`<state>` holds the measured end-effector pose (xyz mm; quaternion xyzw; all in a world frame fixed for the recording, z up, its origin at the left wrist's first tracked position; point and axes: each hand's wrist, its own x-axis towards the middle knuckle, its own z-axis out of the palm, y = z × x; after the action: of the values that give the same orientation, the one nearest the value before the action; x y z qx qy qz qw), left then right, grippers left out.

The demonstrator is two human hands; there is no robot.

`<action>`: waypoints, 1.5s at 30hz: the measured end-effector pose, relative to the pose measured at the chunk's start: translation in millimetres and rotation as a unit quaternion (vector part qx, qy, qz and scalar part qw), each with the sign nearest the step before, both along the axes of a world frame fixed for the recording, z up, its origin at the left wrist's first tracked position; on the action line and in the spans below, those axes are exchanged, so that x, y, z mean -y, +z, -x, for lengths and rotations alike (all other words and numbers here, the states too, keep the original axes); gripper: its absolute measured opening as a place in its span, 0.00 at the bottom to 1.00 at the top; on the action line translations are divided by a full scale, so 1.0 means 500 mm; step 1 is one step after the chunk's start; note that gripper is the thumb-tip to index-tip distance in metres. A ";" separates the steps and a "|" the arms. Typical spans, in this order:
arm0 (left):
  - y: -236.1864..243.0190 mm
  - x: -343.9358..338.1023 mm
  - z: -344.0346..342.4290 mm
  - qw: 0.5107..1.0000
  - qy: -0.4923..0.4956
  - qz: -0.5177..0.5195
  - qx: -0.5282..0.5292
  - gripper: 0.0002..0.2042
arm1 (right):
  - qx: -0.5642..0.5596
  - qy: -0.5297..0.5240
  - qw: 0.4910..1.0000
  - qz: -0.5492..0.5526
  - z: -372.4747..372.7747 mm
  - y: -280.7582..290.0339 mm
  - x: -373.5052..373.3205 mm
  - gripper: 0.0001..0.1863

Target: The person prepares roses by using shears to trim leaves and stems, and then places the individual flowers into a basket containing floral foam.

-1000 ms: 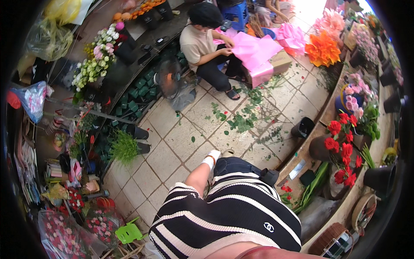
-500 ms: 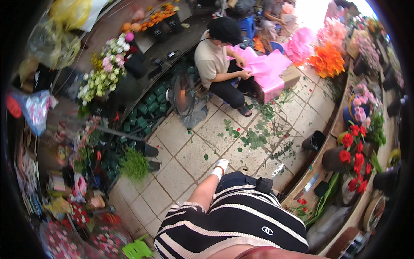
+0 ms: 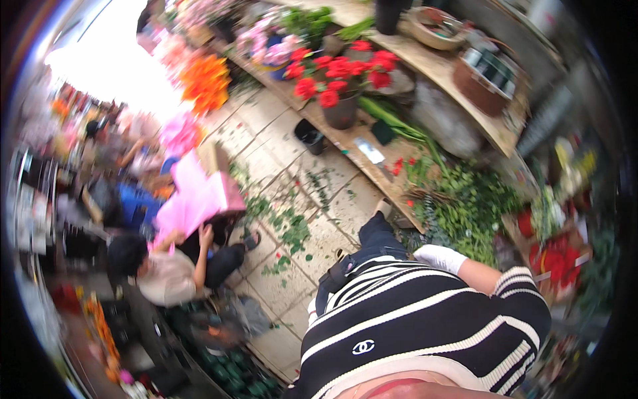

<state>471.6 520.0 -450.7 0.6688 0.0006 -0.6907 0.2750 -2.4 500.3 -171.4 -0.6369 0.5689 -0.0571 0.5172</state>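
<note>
My right hand (image 3: 441, 259), in a white glove, hangs beside my hip, near the low wooden bench and its heap of green leafy stems (image 3: 472, 206). Nothing shows in it, but blur hides how its fingers are bent. Of my left hand (image 3: 312, 310) only a pale sliver appears past my striped top; its fingers are hidden. Red roses (image 3: 339, 72) stand in a dark bucket (image 3: 342, 112) on the bench. A black phone-like flat thing (image 3: 382, 132) and a pale flat thing (image 3: 369, 150) lie close by.
A co-worker (image 3: 166, 276) sits at the left, handling pink wrapping sheet (image 3: 189, 193) over a box. Cut leaves (image 3: 286, 223) litter the tiled floor. A black bin (image 3: 310, 136) stands against the bench. A brown basket (image 3: 484, 80) is on the upper shelf.
My view has swung to the right, bringing the bench and roses toward the middle and the co-worker to the left. My right hand has come into view; my left arm has mostly dropped out of sight.
</note>
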 end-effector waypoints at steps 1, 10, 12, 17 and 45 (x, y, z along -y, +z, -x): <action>-0.004 0.033 0.012 1.000 -0.022 0.006 -0.011 0.21 | 0.041 -0.141 0.971 -0.187 -0.008 0.004 0.000 0.08; -0.067 0.266 -0.065 0.995 -0.089 0.054 -0.010 0.23 | 0.299 -0.397 0.779 -0.382 0.007 -0.046 -0.072 0.04; -0.060 0.319 -0.049 0.988 -0.110 0.079 0.076 0.26 | 0.319 -0.406 0.776 -0.361 0.015 -0.011 -0.050 0.03; 0.085 0.379 -0.005 0.727 -0.595 0.270 0.212 0.26 | 0.192 -0.321 0.896 -0.238 0.041 -0.015 -0.005 0.04; 0.112 0.821 0.524 0.939 -0.325 0.100 0.056 0.19 | -0.087 -0.363 0.925 -0.070 0.440 -0.044 0.313 0.16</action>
<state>209.6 109.5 -394.4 0.6392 -0.3017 -0.7002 0.1007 -222.3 343.8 -193.6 -0.3514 0.8062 -0.1451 0.4533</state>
